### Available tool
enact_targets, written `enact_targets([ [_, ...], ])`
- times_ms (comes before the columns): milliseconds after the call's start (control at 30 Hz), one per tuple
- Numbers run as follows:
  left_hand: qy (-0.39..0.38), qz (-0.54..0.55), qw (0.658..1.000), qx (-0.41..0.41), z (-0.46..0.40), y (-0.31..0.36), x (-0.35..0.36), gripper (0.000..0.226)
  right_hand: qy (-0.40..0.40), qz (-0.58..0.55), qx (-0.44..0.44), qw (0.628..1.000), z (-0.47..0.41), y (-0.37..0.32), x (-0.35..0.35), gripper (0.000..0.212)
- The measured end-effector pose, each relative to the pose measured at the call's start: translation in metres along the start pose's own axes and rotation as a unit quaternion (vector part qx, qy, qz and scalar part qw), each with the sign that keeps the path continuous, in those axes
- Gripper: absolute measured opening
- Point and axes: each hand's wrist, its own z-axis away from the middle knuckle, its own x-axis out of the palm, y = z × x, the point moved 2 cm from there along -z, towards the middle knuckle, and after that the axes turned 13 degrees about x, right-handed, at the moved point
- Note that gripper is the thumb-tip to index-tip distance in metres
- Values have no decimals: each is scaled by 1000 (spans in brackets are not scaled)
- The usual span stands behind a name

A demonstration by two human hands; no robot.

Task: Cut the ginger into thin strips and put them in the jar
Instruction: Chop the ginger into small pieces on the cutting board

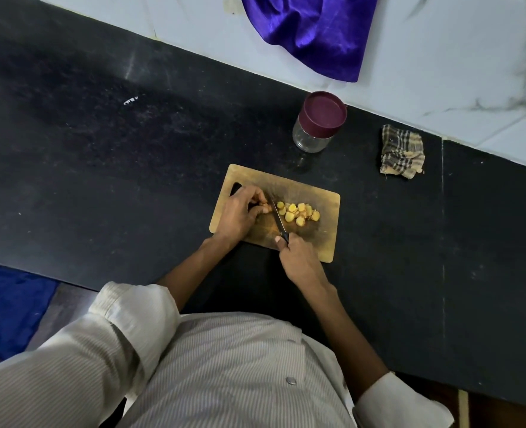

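A wooden cutting board (323,239) lies on the black counter. My left hand (240,213) holds a small piece of ginger (265,207) down on the board with curled fingers. My right hand (297,257) grips the black handle of a knife (278,222), its blade standing just right of the held piece. Several yellow ginger slices (298,213) lie in a loose heap to the right of the blade. Behind the board stands a glass jar (312,139) with a maroon lid (325,111) on it.
A folded checked cloth (402,152) lies on the counter (101,149) to the right of the jar. A purple cloth (311,32) hangs over the white tiled wall behind. A blue cloth (8,307) is at the lower left, below the counter edge.
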Motion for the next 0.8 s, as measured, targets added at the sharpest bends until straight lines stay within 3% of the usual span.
enact_targets([
  [533,17,3,1000,-10,-1,-3,0,36,-18,-1,4,1000,-3,-10,-2,30],
  [800,16,-2,1000,6,-1,-1,0,28,5,31,17,999,-9,-28,-7,34],
])
